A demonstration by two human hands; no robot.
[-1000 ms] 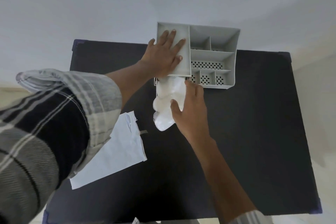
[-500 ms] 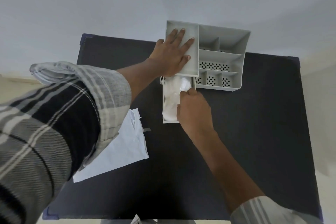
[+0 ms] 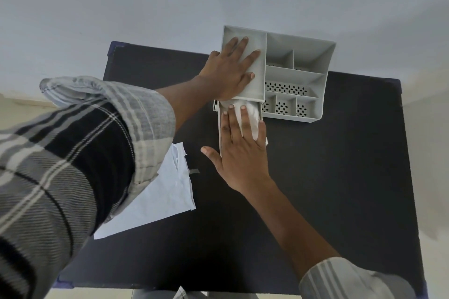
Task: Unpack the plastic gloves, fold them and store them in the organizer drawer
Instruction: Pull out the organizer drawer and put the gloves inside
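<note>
Nearest, toward the viewer from the organizer [image 3: 295, 75]: an emptied white wrapper [image 3: 155, 198] lying flat on the black table [image 3: 328, 189], its left part hidden under a plaid sleeve. Just in front of the organizer: right hand [image 3: 243, 150], fingers spread flat, pressing the folded plastic gloves [image 3: 251, 118] into the pulled-out drawer [image 3: 220, 128]. On the organizer's left compartment: left hand [image 3: 230, 73], splayed, bracing, gripping nothing. Storing step, seemingly near done. Next: withdrawing the palm, sliding the drawer shut without snagging film. Drawer front and right corner hidden.

My left hand [image 3: 230, 73] lies flat on the organizer [image 3: 301, 75]; my right hand [image 3: 243, 150] presses gloves [image 3: 251, 114] into its drawer [image 3: 220, 133].
</note>
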